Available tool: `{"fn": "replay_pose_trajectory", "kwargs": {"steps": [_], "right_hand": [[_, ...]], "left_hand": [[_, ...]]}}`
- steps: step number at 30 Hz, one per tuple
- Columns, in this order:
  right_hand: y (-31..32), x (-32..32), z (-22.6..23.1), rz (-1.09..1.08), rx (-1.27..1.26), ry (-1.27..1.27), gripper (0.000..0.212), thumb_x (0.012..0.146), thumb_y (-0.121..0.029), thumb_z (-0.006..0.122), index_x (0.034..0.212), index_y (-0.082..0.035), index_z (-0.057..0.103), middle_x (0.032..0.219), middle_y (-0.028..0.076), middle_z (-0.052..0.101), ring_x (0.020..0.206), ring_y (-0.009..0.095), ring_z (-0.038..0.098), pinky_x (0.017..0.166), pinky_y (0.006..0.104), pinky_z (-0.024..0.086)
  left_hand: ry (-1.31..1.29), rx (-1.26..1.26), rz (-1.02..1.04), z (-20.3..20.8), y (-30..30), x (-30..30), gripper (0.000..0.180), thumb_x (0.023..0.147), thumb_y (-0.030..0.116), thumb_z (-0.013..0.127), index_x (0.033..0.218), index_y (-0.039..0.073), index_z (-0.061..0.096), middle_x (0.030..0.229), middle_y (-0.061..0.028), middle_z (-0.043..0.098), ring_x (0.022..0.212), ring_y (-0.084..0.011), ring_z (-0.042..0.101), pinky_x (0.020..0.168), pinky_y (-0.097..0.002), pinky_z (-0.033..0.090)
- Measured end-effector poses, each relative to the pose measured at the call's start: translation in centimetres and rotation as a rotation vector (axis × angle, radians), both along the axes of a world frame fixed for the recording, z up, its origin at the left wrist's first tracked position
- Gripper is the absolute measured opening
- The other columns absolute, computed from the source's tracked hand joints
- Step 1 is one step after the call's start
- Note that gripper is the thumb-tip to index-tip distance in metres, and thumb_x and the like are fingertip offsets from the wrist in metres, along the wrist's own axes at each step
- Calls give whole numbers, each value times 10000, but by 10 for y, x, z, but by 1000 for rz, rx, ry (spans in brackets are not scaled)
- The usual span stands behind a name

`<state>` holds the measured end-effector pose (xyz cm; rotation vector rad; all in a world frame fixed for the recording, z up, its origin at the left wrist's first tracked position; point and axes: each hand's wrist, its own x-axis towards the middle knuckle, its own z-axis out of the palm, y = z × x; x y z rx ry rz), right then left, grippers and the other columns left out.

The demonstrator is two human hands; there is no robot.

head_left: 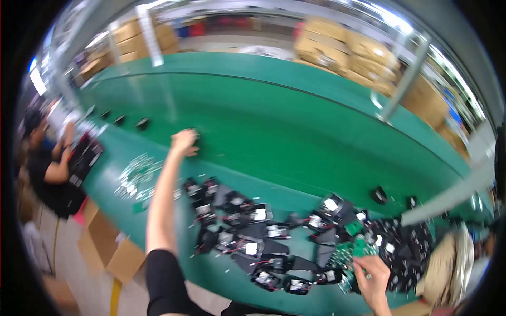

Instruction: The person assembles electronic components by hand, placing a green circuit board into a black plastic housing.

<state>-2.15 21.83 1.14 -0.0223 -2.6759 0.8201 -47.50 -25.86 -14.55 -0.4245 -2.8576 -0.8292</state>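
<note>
Black plastic unit (196,136) sits at the near-left part of the conveyor belt (274,137), against the left hand (184,139), whose fingers curl about it; whether they grip it or only touch it, I cannot tell. On the desk (108,171), at the near side of the belt, the right hand (373,276) is at a pile of green circuit boards (345,255), thumb and forefinger close together; whether a board is pinched there is unclear. The step in hand looks like handling units one by one at the belt; the next move seems to call for a clean lift of one board without dragging its neighbours.

Wired black units (253,231) crowd the desk before the belt, between the hands. A grey metal post (448,192) crosses the belt's right end, limiting reach there.
</note>
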Motion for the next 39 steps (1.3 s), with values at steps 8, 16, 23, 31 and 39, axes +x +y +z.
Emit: {"fn": "replay_pose_trajectory", "kwargs": {"steps": [8,16,23,31,39], "right_hand": [[52,-10,-3,-264,-63,-89,163,736,15,635,892,-31,655,785,72,602,638,131,582,455,223,443],[70,14,-17,-235,51,-361,127,731,-116,677,839,-52,661,716,66,576,552,153,569,500,278,460],[58,-21,-42,-78,367,-234,306,701,-312,686,745,-35,564,645,79,563,511,239,584,439,326,464],[90,-28,-37,-66,-521,-742,194,755,-215,671,726,-38,596,614,39,598,575,124,620,365,244,412],[75,-4,15,-133,-898,-379,166,785,-101,619,867,9,526,732,48,601,598,94,611,319,165,370]], "left_hand": [[1,-223,682,41,-41,6,523,838,491,405,1237,159,472,1059,-144,540,836,-239,578,620,-364,469],[321,-226,-776,173,289,201,371,622,88,606,991,85,578,1038,-103,542,1014,-275,483,862,-390,415],[-34,-468,-1073,123,342,233,425,614,134,666,1008,59,529,954,-123,565,959,-299,507,810,-405,435],[-295,-341,-999,109,345,241,489,673,77,636,1114,-3,441,1000,-215,535,976,-348,521,848,-406,427],[-554,48,-749,195,324,266,297,843,169,533,1086,-1,523,973,-141,574,880,-212,548,810,-316,427]]}}
